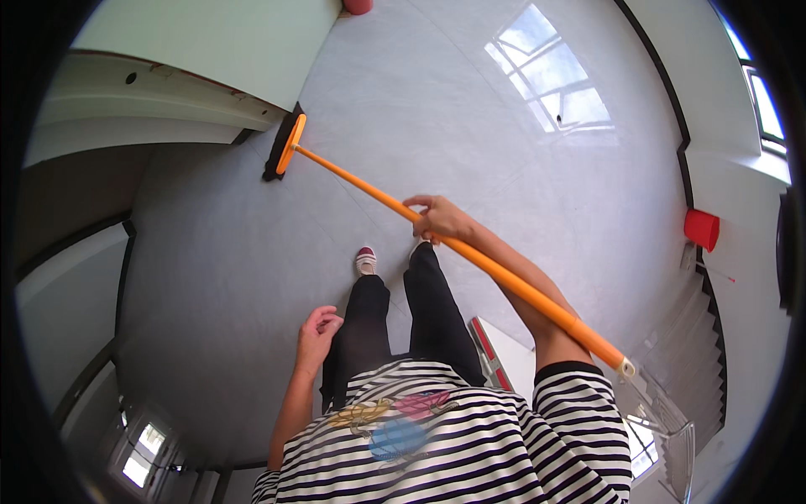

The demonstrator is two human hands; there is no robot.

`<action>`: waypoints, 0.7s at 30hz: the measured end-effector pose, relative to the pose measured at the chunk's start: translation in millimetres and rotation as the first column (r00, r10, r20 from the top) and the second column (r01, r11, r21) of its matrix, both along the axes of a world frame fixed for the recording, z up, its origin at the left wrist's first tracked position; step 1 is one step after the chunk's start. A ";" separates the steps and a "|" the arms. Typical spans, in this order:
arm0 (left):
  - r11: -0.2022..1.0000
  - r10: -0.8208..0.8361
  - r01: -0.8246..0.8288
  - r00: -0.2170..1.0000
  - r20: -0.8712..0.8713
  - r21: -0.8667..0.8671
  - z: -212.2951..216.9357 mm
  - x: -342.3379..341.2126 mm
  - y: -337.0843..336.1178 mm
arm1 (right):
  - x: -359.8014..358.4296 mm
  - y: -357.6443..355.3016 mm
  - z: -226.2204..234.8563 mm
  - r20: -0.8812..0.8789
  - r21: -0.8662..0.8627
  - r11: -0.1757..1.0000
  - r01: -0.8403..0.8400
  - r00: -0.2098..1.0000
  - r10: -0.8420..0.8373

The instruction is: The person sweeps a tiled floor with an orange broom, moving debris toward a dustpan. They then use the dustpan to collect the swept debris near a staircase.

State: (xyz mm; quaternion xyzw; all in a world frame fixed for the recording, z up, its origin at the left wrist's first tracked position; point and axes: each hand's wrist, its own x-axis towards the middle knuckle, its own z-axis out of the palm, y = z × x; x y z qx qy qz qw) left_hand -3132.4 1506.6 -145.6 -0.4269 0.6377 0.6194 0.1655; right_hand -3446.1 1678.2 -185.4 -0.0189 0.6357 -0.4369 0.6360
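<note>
My right hand (438, 218) is wrapped round the orange handle of a broom (512, 281), partway along its length. The handle's top end runs back along my right forearm. At the far left the broom's orange head with dark bristles (275, 147) rests on the floor, beside the bottom corner of a pale panel. Away from the broom, my left hand (317, 333) hangs by my left thigh with nothing in it, its fingers loosely bent and slightly apart.
Shiny grey floor (470, 109) reflects a window. The pale door-like panel (210, 42) stands at the far left. A red bucket (702, 229) is by the right wall, and another red object (358, 6) sits at the far edge. A white item with red edging (508, 349) lies right of my legs.
</note>
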 end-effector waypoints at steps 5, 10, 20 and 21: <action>0.998 -0.049 0.049 0.999 0.005 -0.028 -4.8 -23.6 -4.5 | -30.7 108.5 45.3 -0.048 0.166 0.984 0.066 0.997 -0.059; 0.988 -0.142 0.148 0.984 -0.106 0.044 -9.1 -86.6 22.0 | -18.5 251.4 155.1 -0.154 0.500 0.833 0.235 0.971 -0.182; 0.939 -0.309 0.332 0.931 -0.193 0.096 -10.2 -137.1 65.3 | 11.9 378.4 247.8 -0.404 0.607 0.636 0.477 0.874 -0.270; 0.936 -0.319 0.339 0.930 -0.181 0.095 -11.5 -136.2 64.7 | 14.7 374.1 258.9 -0.401 0.587 0.646 0.489 0.868 -0.292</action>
